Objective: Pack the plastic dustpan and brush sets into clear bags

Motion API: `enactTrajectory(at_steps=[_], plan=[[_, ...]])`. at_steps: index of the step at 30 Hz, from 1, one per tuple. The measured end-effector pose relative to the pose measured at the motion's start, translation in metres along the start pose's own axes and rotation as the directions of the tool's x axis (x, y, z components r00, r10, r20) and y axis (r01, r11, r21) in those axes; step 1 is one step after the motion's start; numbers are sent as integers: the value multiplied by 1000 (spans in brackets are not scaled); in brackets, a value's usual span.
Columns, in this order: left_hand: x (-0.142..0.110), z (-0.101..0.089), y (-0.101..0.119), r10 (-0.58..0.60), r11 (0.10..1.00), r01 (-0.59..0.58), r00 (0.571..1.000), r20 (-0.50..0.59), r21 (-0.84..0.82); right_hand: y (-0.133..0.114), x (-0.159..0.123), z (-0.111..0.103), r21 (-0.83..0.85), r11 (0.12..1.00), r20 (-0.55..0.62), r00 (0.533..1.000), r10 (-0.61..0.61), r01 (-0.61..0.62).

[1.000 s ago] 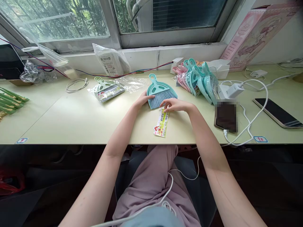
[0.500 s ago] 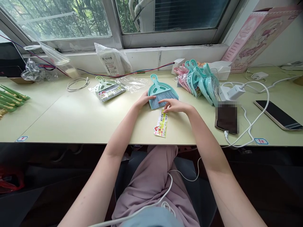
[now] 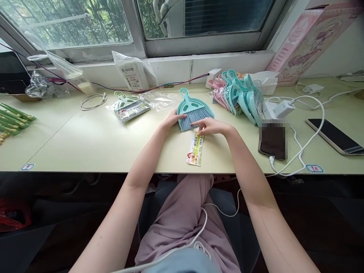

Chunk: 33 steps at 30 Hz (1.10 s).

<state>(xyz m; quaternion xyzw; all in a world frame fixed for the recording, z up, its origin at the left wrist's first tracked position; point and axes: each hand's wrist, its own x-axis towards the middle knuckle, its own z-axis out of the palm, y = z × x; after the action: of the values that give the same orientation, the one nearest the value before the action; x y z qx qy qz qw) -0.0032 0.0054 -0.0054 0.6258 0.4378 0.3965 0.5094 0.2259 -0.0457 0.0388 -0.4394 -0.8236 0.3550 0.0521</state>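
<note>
A mint-green mini dustpan and brush set [image 3: 195, 104] is in front of me, its looped handle pointing away and grey-blue bristles towards me. My left hand [image 3: 172, 118] grips its left side, with the thumb over the bristles. My right hand [image 3: 210, 126] is at the bristles' lower right, index finger stretched out against them. Its other fingers close on the top of a yellow printed label card [image 3: 195, 149], which hangs down towards the table's front edge. The right fingertips partly hide the card's upper end.
A bagged dustpan set [image 3: 131, 108] lies to the left beside clear plastic wrap. Several mint and pink sets [image 3: 239, 93] are heaped at the back right. A phone [image 3: 273, 140] with a white cable, a charger [image 3: 284, 109] and another phone [image 3: 332, 136] lie rightward. Green bundles [image 3: 14, 119] are far left.
The label card has swung slightly to the right and hangs a little straighter. Both hands and the dustpan set stay almost in place.
</note>
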Motion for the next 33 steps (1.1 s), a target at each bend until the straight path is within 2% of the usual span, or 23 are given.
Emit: enactTrajectory(at_steps=[27, 30, 33], plan=[[-1, 0, 0, -16, 1000, 16, 1000, 11, -9, -2, -4, -4, 8, 1000, 107, 994, 17, -18], [-1, 0, 0, -14, 1000, 14, 1000, 9, -18, -1, -8, -8, 55, 998, 85, 996, 7, -12], [-1, 1, 1, -16, 1000, 17, 1000, 12, -21, -1, -13, -13, 123, 992, 12, 1000, 5, -7]])
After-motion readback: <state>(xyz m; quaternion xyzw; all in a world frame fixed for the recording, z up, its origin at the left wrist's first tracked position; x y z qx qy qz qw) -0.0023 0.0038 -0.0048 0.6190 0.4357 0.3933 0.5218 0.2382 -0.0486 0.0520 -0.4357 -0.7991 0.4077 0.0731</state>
